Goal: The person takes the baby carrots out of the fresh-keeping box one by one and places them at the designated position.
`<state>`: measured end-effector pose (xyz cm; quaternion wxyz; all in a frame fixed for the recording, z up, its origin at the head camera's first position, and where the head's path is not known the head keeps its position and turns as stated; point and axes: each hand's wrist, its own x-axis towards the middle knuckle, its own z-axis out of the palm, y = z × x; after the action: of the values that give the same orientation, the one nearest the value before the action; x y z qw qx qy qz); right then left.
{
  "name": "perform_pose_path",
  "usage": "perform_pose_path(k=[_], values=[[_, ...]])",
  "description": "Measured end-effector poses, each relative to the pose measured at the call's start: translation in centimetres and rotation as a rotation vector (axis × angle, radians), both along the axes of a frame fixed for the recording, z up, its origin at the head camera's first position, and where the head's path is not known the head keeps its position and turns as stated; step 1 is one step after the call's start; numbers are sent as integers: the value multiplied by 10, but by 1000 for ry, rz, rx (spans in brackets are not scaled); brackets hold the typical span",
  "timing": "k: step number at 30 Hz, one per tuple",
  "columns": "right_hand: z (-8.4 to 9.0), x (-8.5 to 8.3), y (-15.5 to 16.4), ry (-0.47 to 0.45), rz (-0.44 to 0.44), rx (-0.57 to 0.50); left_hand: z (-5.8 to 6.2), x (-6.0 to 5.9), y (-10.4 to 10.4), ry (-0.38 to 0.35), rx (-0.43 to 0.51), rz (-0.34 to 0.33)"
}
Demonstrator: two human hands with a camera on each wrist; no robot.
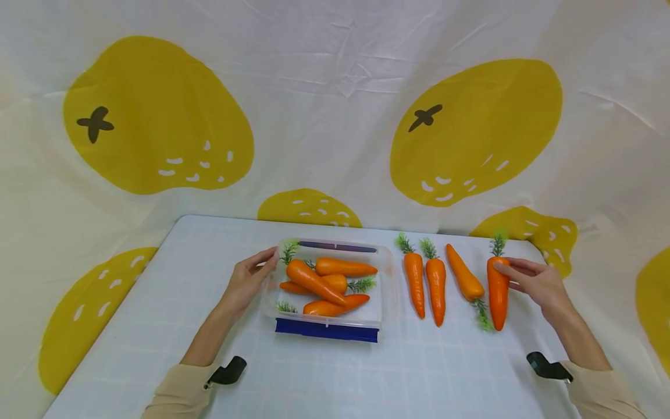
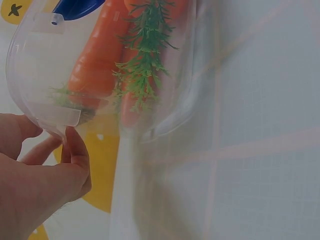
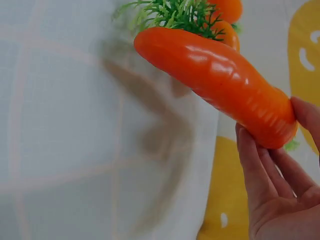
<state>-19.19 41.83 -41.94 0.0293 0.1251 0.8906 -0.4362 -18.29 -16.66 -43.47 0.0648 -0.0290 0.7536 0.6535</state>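
My left hand (image 1: 250, 276) pinches the left rim of a clear plastic box (image 1: 388, 291) with blue side clips; in the left wrist view thumb and fingers meet at its edge. Several orange toy carrots (image 1: 316, 283) with green tops lie crossed inside it. My right hand (image 1: 536, 284) holds another carrot (image 3: 220, 82) by its thick top end, thumb on one side and fingers on the other. That carrot points its tip toward me and hangs over the table, its shadow showing below in the right wrist view.
Three more carrots lie in a row between the box and my right hand: one on the left (image 1: 414, 283), one in the middle (image 1: 436, 291) and one turned leaf-end toward me (image 1: 464, 273). A curtain (image 1: 324, 128) with yellow fruit prints hangs behind the pale checked table (image 1: 419, 378).
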Motion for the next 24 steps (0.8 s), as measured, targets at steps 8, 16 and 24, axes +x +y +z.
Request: perform_pose_path(k=[8, 16, 24], values=[[-14, -7, 2, -42, 31, 1, -14, -5, -3, 39, -11, 16], [-25, -11, 0, -119, 57, 0, -13, -4, -1, 34, -17, 26], [-32, -15, -4, -134, 49, 25, -15, -5, -2, 19, -21, 23]])
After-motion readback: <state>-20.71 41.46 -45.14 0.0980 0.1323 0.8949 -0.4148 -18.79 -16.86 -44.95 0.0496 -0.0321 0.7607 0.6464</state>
